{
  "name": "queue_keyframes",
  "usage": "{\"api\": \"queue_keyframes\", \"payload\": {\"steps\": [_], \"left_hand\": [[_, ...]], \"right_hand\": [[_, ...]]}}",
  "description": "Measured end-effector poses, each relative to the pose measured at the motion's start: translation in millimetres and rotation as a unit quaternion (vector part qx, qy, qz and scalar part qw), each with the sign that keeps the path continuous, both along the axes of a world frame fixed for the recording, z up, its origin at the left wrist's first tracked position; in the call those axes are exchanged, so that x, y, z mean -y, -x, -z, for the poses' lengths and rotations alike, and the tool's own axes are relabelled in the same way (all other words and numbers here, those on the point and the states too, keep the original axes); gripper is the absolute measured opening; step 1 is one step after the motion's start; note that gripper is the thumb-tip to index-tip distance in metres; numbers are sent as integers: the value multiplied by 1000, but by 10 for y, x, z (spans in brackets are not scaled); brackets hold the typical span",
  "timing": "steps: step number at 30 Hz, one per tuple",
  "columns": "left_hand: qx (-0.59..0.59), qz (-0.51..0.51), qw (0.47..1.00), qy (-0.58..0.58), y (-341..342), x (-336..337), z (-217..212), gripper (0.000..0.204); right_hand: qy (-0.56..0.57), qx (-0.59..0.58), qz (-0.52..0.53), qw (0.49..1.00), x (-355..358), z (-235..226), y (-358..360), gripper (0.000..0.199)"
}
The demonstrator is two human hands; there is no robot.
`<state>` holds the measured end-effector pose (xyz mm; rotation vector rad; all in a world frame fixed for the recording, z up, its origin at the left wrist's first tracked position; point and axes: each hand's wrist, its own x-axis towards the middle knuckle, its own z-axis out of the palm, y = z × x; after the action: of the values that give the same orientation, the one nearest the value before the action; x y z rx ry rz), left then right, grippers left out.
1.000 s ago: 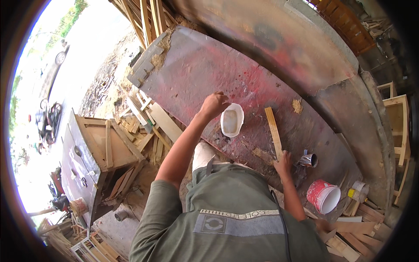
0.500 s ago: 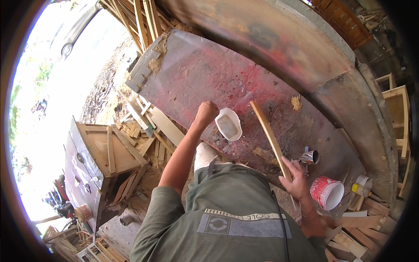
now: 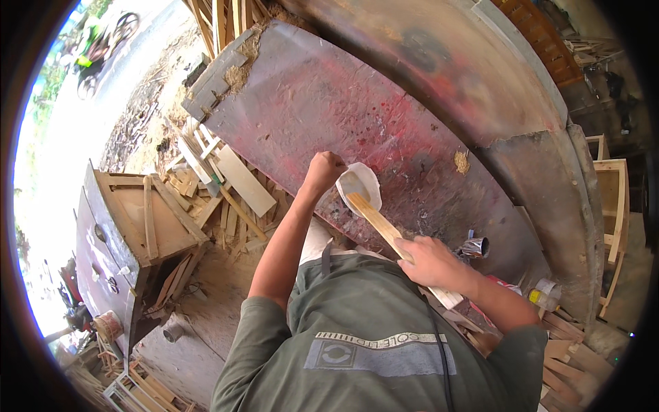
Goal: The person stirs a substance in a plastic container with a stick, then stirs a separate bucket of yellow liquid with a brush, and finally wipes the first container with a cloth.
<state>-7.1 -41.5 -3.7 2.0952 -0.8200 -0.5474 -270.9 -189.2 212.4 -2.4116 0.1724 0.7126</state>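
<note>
My right hand [image 3: 431, 261] is closed round a flat wooden stick [image 3: 381, 225]. The stick slants up to the left, and its far end dips into a shallow white plastic container [image 3: 369, 180]. Greyish matter lies inside the container, partly covered by the stick. At the container's upper left rim, my left hand [image 3: 324, 172] is closed with its fingers pinched on the edge. The container rests on a large paint-stained board [image 3: 322, 89], close to its near edge.
Right of my right hand lies a shiny metal can [image 3: 473, 246]. My forearm mostly hides a red-and-white bucket [image 3: 504, 282]. A wooden cabinet [image 3: 128, 213] stands at left, beside scrap wood [image 3: 246, 182]. More wood offcuts [image 3: 573, 350] are at lower right.
My right hand has moved left and up, bringing the stick's far end from the bare board into the container. The right forearm now covers most of the bucket. The view has shifted slightly.
</note>
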Motion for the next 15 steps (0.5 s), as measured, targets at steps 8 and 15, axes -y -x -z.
{"api": "queue_keyframes", "payload": {"steps": [8, 15], "left_hand": [[-2, 0, 1000, -10, 27, -18, -15, 16], [-10, -5, 1000, -27, 42, -4, -40, 16]], "right_hand": [[32, -69, -34, 996, -49, 216, -545, 27], [58, -58, -29, 996, -82, 394, -454, 33]]}}
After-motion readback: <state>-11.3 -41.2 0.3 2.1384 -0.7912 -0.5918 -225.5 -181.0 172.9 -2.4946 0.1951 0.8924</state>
